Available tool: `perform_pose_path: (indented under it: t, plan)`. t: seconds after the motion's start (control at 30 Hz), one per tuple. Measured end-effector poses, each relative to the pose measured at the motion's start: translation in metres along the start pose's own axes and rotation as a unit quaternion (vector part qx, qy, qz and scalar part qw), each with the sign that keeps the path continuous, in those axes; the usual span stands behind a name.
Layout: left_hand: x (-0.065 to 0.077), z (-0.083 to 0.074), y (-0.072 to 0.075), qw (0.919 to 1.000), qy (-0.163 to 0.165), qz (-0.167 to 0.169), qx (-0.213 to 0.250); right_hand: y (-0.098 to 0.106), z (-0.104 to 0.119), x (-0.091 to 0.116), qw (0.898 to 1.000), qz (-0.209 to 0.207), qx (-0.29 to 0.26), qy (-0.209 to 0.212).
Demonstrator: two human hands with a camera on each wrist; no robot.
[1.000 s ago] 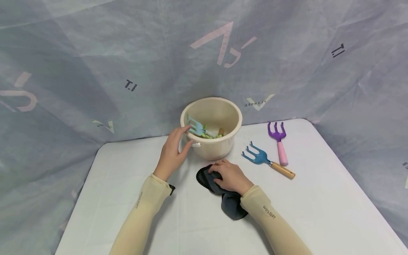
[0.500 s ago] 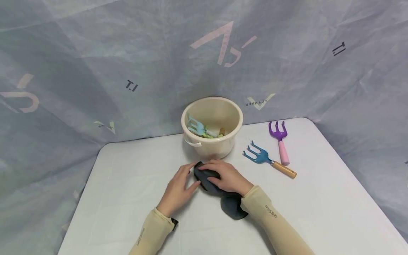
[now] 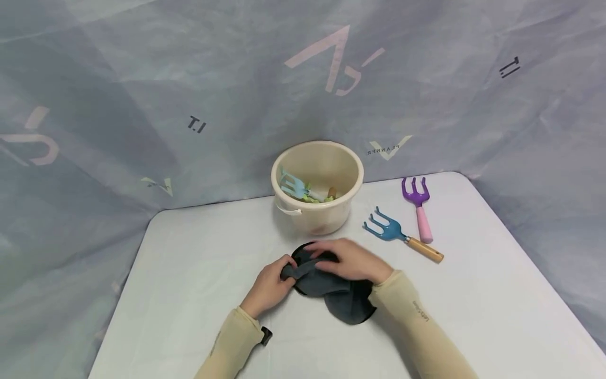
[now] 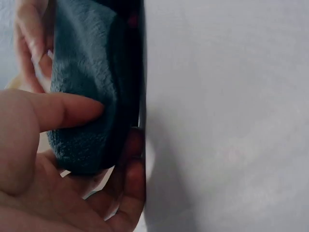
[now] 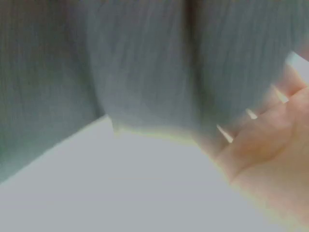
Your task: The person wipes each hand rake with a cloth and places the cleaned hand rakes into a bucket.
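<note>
A dark grey cloth item with black edging [image 3: 318,279] lies rumpled on the white table, its two rounded parts spread toward the lower right. In the head view my left hand [image 3: 271,287] pinches a fold at its left end. The left wrist view shows the thumb of that hand [image 4: 63,113] pressed on the fabric [image 4: 87,63], with fingers curled beneath. Over the cloth's upper right side, my right hand [image 3: 355,259] has fingers and thumb apart, slightly blurred. The right wrist view is blurred too; grey fabric [image 5: 145,67] hides most of the fingers [image 5: 263,128].
Behind the cloth stands a cream bucket [image 3: 322,213] holding a light blue hand fork [image 3: 294,185] and other small items. To the right lie a blue hand fork with a wooden handle [image 3: 402,237] and a purple one with a pink handle [image 3: 419,210]. Grey fabric [image 3: 227,95] hangs behind.
My left hand has come down from the bucket's rim to the cloth and now pinches its left end, folding it up. My right hand has shifted slightly right across the cloth.
</note>
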State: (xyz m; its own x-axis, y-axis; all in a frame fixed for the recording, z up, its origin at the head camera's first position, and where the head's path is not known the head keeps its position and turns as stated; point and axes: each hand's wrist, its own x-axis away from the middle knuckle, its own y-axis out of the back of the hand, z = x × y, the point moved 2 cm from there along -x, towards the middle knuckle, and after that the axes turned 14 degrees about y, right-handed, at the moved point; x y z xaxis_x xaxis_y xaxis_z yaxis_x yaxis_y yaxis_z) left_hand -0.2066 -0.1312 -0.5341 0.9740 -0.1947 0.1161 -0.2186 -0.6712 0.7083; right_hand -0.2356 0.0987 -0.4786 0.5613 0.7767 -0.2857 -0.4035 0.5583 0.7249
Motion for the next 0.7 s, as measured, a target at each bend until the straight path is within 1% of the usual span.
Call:
perform_pose_path:
  t: [0.07, 0.13, 0.17, 0.23, 0.3, 0.37, 0.43, 0.5, 0.7]
  plan:
    - [-0.002, 0.002, 0.0, 0.9998, 0.014, 0.009, 0.009, 0.026, -0.009, 0.015, 0.998, -0.029, 0.03, -0.045]
    - [-0.004, 0.005, 0.001, 0.9993, 0.023, 0.02, 0.02, 0.054, -0.02, 0.037, 0.991, -0.06, 0.063, -0.102]
    - [-0.004, 0.005, 0.001, 0.999, 0.025, 0.026, 0.025, 0.066, -0.026, 0.049, 0.984, -0.072, 0.084, -0.138]
    - [-0.005, 0.007, 0.002, 0.9984, 0.028, 0.037, 0.032, 0.088, -0.038, 0.075, 0.967, -0.083, 0.116, -0.211]
    - [-0.006, 0.008, 0.004, 0.998, 0.028, 0.045, 0.034, 0.102, -0.046, 0.097, 0.95, -0.078, 0.13, -0.271]
    - [-0.006, 0.008, 0.004, 0.9977, 0.031, 0.051, 0.032, 0.109, -0.053, 0.112, 0.939, -0.064, 0.128, -0.312]
    - [-0.006, 0.009, 0.004, 0.9974, 0.033, 0.056, 0.031, 0.11, -0.056, 0.12, 0.937, -0.052, 0.111, -0.327]
    - [-0.006, 0.01, 0.003, 0.9972, 0.03, 0.061, 0.032, 0.107, -0.061, 0.124, 0.937, -0.048, 0.103, -0.331]
    - [-0.006, 0.009, -0.001, 0.9962, 0.019, 0.075, 0.039, 0.096, -0.073, 0.124, 0.926, -0.033, 0.135, -0.352]
